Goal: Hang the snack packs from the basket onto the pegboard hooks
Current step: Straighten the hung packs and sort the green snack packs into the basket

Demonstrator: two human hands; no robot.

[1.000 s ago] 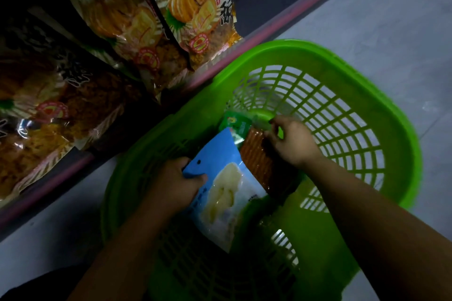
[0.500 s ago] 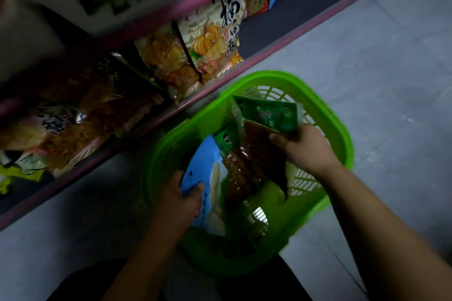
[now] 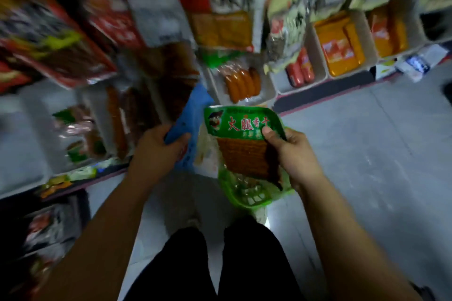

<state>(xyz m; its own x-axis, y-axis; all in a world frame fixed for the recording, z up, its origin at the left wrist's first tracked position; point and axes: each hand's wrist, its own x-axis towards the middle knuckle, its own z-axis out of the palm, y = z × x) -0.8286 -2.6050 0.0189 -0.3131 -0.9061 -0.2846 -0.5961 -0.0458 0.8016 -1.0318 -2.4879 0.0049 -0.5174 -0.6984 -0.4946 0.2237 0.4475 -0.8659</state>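
right hand (image 3: 297, 154) w/ green pack (image 3: 242, 122), left hand (image 3: 159, 148) w/ blue pack (image 3: 193, 110)

Blurred shelves of packaged snacks (image 3: 221, 29), white trays of sausages (image 3: 242, 82), grey tiled floor (image 3: 367, 154).

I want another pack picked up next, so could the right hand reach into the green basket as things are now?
Probably not yet. The right hand already grips the green-topped snack pack, which hangs over the green basket on the floor; the left hand holds the blue pack.
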